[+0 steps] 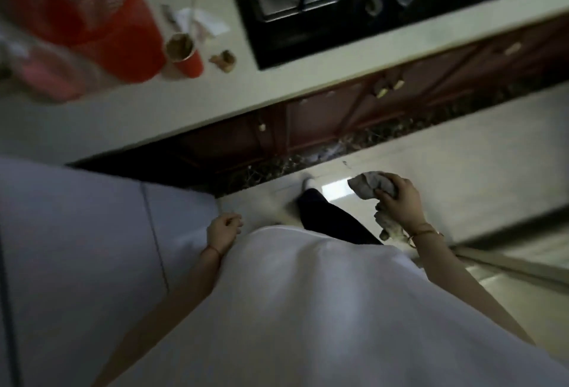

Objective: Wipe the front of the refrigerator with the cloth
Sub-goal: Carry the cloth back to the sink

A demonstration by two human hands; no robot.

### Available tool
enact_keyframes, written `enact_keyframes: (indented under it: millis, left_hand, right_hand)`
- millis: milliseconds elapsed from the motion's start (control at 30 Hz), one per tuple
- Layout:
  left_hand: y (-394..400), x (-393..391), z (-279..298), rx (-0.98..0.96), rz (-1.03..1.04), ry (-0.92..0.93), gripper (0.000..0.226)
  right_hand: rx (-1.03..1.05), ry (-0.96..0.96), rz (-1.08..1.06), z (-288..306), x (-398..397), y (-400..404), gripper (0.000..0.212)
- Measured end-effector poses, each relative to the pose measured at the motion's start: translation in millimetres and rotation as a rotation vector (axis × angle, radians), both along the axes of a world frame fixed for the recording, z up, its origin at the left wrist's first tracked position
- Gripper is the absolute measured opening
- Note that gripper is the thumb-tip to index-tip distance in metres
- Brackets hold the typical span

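Two bare hands appear, one per side of the person's white shirt (pixel 308 309). One cloth (pixel 374 186), grey and crumpled into a wad, sits in the right hand (pixel 400 198), whose fingers are curled tightly around it; a loose tail of the cloth hangs below the palm toward the wrist, which carries one thin gold-coloured bracelet (pixel 423 231). The left hand (pixel 223 228) hangs beside the hip with fingers loosely curled inward and grips nothing; one thin red cord circles its wrist. One pale, smooth panel with a vertical seam, apparently the refrigerator (pixel 77 248), fills the lower left, close beside the left hand and well apart from the cloth. One white countertop (pixel 215 100) runs across the upper part of the view and bears one black gas hob (pixel 354 1) with two round control knobs, one red cup (pixel 184 53) with brownish contents, one large red container (pixel 92 17) that is blurred, and one small tan object too blurred to identify. Reddish-brown cabinet doors (pixel 323 115) with pale handles stand beneath it. One dark trouser leg ending in a white shoe (pixel 308 183) rests on the light floor (pixel 462 155). No writing is legible; motion blur softens every surface.
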State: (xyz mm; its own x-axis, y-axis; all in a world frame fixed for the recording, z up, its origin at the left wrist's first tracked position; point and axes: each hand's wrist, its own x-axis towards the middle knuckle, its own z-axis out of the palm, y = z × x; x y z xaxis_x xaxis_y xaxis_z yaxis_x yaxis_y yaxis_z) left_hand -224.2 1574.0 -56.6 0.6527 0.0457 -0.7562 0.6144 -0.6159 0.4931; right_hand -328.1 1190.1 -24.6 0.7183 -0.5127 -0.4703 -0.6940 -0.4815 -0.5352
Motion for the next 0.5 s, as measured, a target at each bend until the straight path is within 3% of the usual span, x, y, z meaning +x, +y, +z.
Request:
enact_keyframes:
  millis: [233, 500]
  left_hand:
    - [-103, 54, 1, -0.032, -0.359, 0.020, 0.023]
    - [-269, 77, 4, 0.023, -0.709, -0.037, 0.029]
  right_hand:
    - [0.020, 0.077, -0.451, -18, -129, -3, 0.039]
    - [0.014, 0.060, -0.824, -38, -192, -48, 0.038]
